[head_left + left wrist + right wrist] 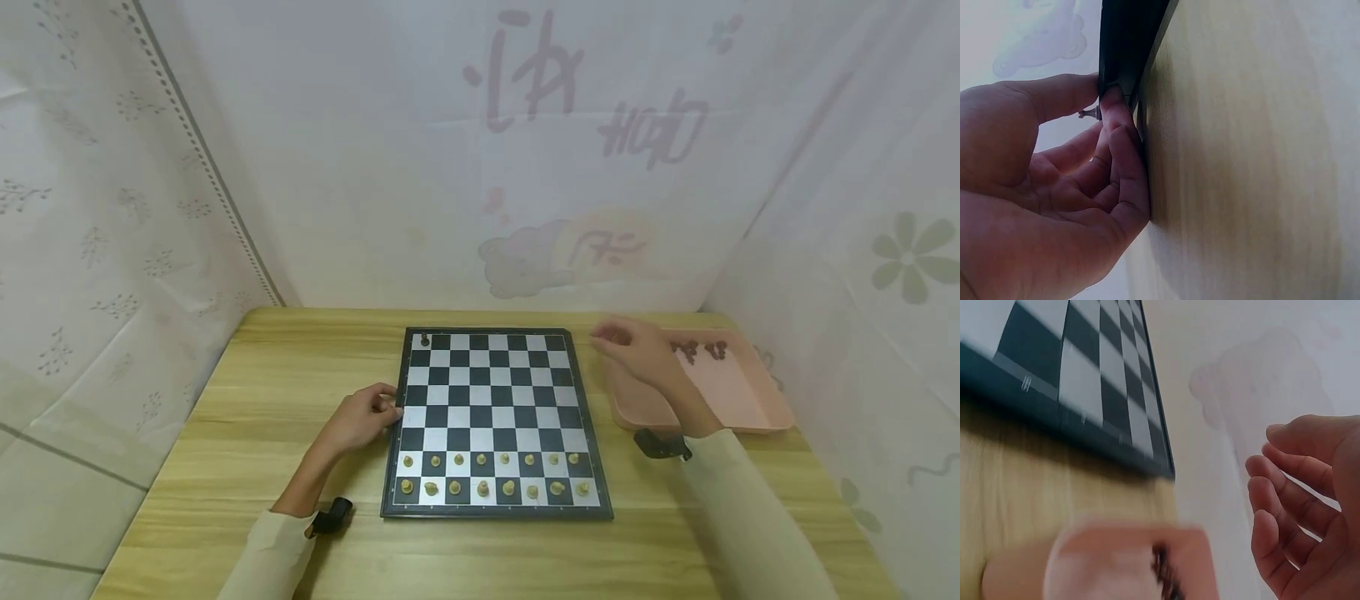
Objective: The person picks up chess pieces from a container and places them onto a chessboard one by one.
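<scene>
My left hand (365,419) pinches the left edge of the chessboard (480,408) between thumb and fingers; the left wrist view shows the thumb on the board's dark rim (1125,44). Light chess pieces (483,488) stand in two rows on the near side. A lone dark chess piece (425,340) stands on the far left corner square. My right hand (637,348) hovers between the board's far right corner and the pink tray (750,400). Its fingers (1266,494) are loosely bent, with nothing visible between them. Dark chess pieces (716,350) lie in the tray's far part.
The wooden table (300,358) carries the board and the tray. Printed white cloth (375,167) hangs behind the table and along both sides. Dark wrist cameras (330,517) are strapped at both sleeves.
</scene>
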Tool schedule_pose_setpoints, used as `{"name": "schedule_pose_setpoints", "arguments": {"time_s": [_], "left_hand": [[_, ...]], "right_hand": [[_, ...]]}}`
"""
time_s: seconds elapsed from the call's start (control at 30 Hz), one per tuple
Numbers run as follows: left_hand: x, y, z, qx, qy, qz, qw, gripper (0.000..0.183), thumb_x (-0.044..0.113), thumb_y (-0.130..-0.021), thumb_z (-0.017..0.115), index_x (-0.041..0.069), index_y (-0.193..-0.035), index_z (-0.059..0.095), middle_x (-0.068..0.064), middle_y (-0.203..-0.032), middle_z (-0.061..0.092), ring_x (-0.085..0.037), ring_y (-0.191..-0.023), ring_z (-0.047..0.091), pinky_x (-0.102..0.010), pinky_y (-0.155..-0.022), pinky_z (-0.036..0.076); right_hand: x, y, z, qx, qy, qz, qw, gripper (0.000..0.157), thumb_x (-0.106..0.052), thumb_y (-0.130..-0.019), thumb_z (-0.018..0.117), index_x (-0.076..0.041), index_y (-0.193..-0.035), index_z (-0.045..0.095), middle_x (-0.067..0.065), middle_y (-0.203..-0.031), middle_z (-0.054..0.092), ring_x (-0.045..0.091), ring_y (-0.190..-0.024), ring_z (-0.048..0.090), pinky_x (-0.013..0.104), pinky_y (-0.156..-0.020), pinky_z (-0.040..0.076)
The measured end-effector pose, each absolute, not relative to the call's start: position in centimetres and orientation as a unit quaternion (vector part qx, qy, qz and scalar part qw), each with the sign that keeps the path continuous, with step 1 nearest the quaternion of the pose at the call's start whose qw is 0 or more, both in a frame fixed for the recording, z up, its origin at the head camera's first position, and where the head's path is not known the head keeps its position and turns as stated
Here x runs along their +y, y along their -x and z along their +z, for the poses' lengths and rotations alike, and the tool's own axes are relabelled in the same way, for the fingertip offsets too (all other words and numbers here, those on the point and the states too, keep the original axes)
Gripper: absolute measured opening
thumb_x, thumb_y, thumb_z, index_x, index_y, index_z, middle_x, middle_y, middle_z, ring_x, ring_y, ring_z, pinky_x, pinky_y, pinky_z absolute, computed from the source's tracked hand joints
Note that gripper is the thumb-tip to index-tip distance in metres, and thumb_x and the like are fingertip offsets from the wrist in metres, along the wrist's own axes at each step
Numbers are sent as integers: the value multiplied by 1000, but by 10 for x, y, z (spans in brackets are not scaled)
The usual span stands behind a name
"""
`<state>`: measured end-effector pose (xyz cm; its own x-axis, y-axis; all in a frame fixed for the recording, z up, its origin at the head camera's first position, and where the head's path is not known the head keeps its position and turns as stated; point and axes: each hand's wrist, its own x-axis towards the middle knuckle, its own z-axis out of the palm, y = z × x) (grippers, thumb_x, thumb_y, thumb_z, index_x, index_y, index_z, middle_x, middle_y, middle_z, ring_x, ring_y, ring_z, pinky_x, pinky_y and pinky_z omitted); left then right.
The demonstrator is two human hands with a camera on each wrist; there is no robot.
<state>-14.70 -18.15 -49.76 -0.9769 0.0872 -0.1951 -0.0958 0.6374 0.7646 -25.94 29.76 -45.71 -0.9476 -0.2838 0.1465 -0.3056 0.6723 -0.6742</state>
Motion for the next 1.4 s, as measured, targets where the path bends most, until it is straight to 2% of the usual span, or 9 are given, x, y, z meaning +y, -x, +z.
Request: {"name": "schedule_pose_setpoints", "arguments": {"time_s": [0.2, 0.4, 0.53, 0.7, 0.87, 0.97, 1.1, 1.27, 1.4], "left_hand": [[-184, 148, -500, 898, 0, 426, 107, 39, 13, -104, 74, -6, -137, 66, -5, -90, 72, -19, -74, 60, -33, -65, 46], [-184, 148, -499, 894, -7, 435, 104, 39, 14, -103, 74, -6, -136, 66, -5, -91, 73, -19, -74, 60, -34, -65, 47], [-184, 148, -499, 894, -9, 436, 103, 40, 14, -103, 74, -7, -136, 66, -4, -91, 73, -19, -74, 60, -34, -66, 46], [-184, 149, -499, 892, -8, 439, 108, 40, 13, -103, 74, -7, -137, 65, -5, -91, 73, -19, -73, 61, -34, -66, 47], [-184, 148, -499, 892, -6, 438, 110, 41, 13, -103, 74, -7, -138, 65, -5, -91, 73, -19, -73, 61, -34, -65, 46], [-184, 148, -500, 894, -7, 435, 110, 41, 14, -103, 74, -7, -138, 65, -5, -90, 73, -19, -73, 60, -34, -65, 46], [-184, 148, -500, 895, -7, 432, 110, 41, 15, -104, 74, -7, -138, 65, -5, -90, 72, -19, -73, 60, -34, -65, 46], [-185, 149, -501, 895, -4, 433, 110, 41, 14, -104, 74, -7, -138, 66, -5, -90, 72, -19, -73, 59, -34, -65, 45], [-185, 149, -502, 894, -4, 434, 110, 41, 13, -103, 74, -7, -137, 66, -4, -89, 72, -19, -72, 59, -33, -64, 45]], "right_hand": [[340, 245, -464, -924, -129, 358, 24, 28, -26, -110, 72, -6, -129, 77, 15, -131, 75, 30, -116, 66, 38, -94, 50], [388, 236, -472, -931, -73, 357, 9, 37, -33, -110, 71, -4, -133, 74, 20, -126, 74, 25, -87, 68, 31, -60, 55], [416, 231, -482, -929, -63, 362, 41, 33, -29, -109, 73, -2, -127, 77, 17, -138, 66, 12, -98, 63, 22, -72, 54], [440, 226, -488, -931, -70, 352, 62, 28, -21, -107, 76, 4, -120, 77, 17, -146, 50, 17, -111, 52, 19, -75, 49], [452, 223, -490, -929, -65, 365, 22, 51, -10, -104, 76, 1, -148, 54, 28, -137, 62, 23, -106, 63, 25, -73, 56], [456, 222, -492, -925, -68, 375, -6, 57, 0, -99, 76, 5, -150, 50, 35, -124, 68, 27, -99, 68, 32, -70, 60], [459, 221, -494, -930, -46, 360, -52, 39, 1, -96, 78, 11, -132, 67, 31, -121, 69, 26, -93, 67, 34, -69, 60], [459, 219, -496, -939, -38, 332, -80, 35, -3, -96, 79, 5, -129, 73, 24, -117, 74, 23, -88, 68, 33, -66, 59], [454, 219, -495, -947, -75, 303, -74, 30, -7, -98, 80, 3, -126, 76, 21, -112, 77, 25, -93, 68, 29, -68, 55]]}}
